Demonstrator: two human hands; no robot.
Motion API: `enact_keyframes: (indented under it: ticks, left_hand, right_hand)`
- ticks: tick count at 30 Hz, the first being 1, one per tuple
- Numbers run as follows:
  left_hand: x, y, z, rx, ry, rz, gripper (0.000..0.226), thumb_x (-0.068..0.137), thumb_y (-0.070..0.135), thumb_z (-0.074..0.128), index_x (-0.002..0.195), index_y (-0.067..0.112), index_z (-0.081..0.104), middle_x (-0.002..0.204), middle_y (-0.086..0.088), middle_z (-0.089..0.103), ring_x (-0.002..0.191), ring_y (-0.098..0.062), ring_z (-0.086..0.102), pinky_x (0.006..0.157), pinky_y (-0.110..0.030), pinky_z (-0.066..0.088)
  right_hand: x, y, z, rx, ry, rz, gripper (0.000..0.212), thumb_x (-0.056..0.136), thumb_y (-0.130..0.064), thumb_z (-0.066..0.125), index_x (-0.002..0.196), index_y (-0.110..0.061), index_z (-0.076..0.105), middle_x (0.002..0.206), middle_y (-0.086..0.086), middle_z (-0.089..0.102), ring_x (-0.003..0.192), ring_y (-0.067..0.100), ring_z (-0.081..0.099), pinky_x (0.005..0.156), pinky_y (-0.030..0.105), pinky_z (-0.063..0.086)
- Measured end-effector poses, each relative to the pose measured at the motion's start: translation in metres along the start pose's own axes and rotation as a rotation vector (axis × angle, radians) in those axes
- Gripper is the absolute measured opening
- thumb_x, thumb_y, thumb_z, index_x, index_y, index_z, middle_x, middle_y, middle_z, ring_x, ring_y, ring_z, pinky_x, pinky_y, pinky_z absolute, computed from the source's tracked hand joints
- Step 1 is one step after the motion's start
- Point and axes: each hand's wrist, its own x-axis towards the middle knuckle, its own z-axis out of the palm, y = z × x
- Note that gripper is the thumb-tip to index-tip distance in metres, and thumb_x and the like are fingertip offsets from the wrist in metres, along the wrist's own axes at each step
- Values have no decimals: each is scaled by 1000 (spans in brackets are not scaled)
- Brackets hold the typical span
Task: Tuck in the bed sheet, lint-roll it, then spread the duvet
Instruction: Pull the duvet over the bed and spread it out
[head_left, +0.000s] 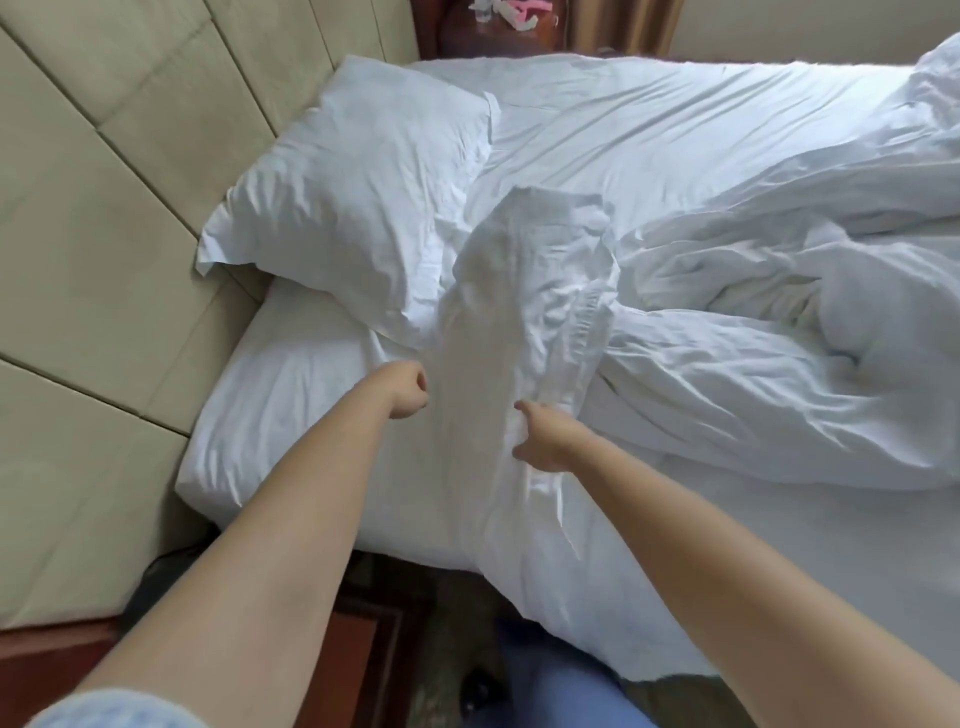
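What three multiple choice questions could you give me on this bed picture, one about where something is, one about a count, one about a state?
1. Where does the pillow lie?
A. against the padded headboard
B. on the floor
C. on top of the bunched duvet

2. How many pillows show on the bed?
A. three
B. one
C. none

3. What are the hands doing?
A. resting flat on the pillow
B. holding a lint roller
C. gripping a raised fold of white cloth

Answers: 1 A, the pillow sits at the bed's head end by the beige panels. 2 B, only one is visible. 3 C, the left hand and right hand hold the lifted cloth from either side.
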Motion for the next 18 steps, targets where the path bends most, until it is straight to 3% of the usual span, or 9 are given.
enact_keyframes:
  ticks: [5,9,12,15,18]
  left_hand:
    - [40,28,-1,-34,-56,40,49,95,24,53,142,13,41,142,-10,46,128,-26,46,102,-30,37]
    - [81,58,-16,-61,-90,56,54,98,20,47,148,13,29,150,-13,36,135,-26,39,107,-31,33]
    - [111,76,-26,-126,-68,68,55,97,9,37,151,17,24,152,-13,34,137,-27,35,110,-29,29]
    - [128,80,-33,-166,-63,39,58,95,4,33,150,20,26,146,-10,42,132,-27,41,107,-29,33]
    - [133,71,-38,-253,-84,-5,59,92,0,35,148,21,33,136,-10,51,123,-28,48,103,-32,39]
  right_hand:
    - [42,15,-35,59,285,33,63,91,-27,57,145,-17,26,141,12,33,130,30,36,94,39,41]
    - [78,29,-58,92,401,118,76,90,-44,56,149,-18,16,153,13,17,142,29,16,114,42,25]
    - [106,34,-78,308,445,231,96,85,-53,59,153,-21,-1,158,13,2,146,30,0,119,42,8]
    - [133,33,-87,574,404,256,110,78,-51,70,152,-21,-6,154,11,25,140,31,26,113,41,29]
    - [148,10,-89,741,293,136,104,80,-35,69,152,-20,-4,122,9,59,108,26,57,82,31,48]
